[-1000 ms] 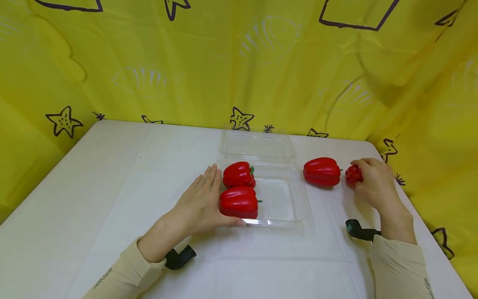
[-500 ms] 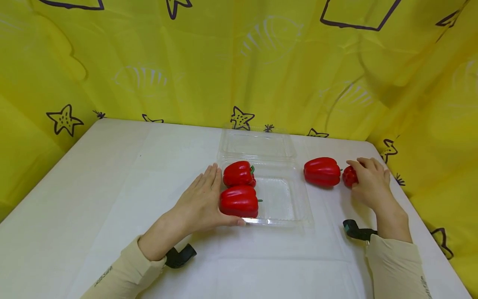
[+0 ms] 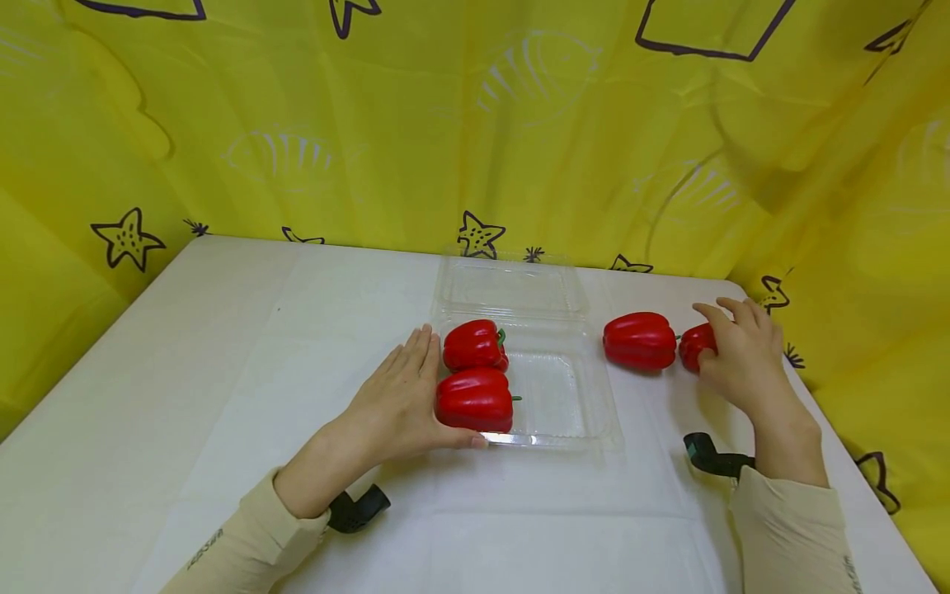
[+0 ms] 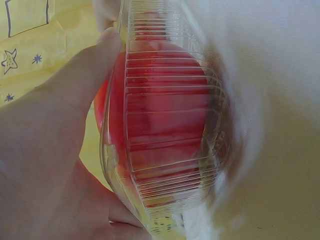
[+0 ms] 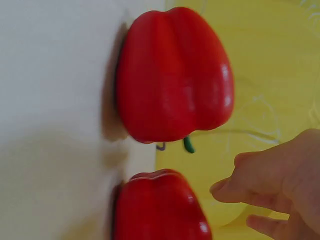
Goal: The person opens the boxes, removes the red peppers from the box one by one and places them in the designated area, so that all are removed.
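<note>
In the head view my left hand lies with straight fingers along the left side of a clear plastic clamshell container, its thumb on the front rim. Two red bell peppers sit in the container's left half: a rear one and a front one. To the right, on the table, a third bell pepper lies on its side. My right hand hovers with loosely bent fingers by a fourth bell pepper, partly hiding it. In the right wrist view the thumb stands apart from that pepper.
The container's open lid leans back toward the yellow patterned curtain behind the table. The white table ends near the right hand. A black wrist mount juts from the right sleeve, another from the left.
My right hand has loosened around the rightmost bell pepper and lifted its fingers away. That pepper has shifted slightly left and turned. The left hand stays put.
</note>
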Tool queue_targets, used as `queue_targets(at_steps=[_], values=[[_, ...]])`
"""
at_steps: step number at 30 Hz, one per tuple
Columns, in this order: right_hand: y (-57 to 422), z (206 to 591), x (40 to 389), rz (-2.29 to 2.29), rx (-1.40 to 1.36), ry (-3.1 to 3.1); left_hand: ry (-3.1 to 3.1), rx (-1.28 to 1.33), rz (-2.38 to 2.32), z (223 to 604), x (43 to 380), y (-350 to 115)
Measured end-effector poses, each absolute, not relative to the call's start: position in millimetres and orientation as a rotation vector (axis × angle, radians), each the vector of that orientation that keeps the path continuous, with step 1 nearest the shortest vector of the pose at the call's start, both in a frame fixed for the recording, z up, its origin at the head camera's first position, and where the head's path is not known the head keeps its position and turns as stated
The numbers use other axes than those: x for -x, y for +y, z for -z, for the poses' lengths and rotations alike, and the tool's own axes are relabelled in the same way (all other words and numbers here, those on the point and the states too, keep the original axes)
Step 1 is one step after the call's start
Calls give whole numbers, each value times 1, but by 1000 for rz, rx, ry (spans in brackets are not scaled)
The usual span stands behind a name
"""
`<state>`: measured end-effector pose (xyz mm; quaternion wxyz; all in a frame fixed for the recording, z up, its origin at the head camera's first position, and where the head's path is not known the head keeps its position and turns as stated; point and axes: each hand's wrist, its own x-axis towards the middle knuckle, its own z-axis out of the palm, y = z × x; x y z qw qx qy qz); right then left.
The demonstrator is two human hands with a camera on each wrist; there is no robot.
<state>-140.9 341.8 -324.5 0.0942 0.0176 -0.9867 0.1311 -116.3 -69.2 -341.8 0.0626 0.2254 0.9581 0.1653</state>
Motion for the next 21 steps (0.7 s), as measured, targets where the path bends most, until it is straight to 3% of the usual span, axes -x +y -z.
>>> queue_targets(at_steps=[21], values=[[282,291,124,-452,-329,-2681,2921,-707,-509,344,116,-70]])
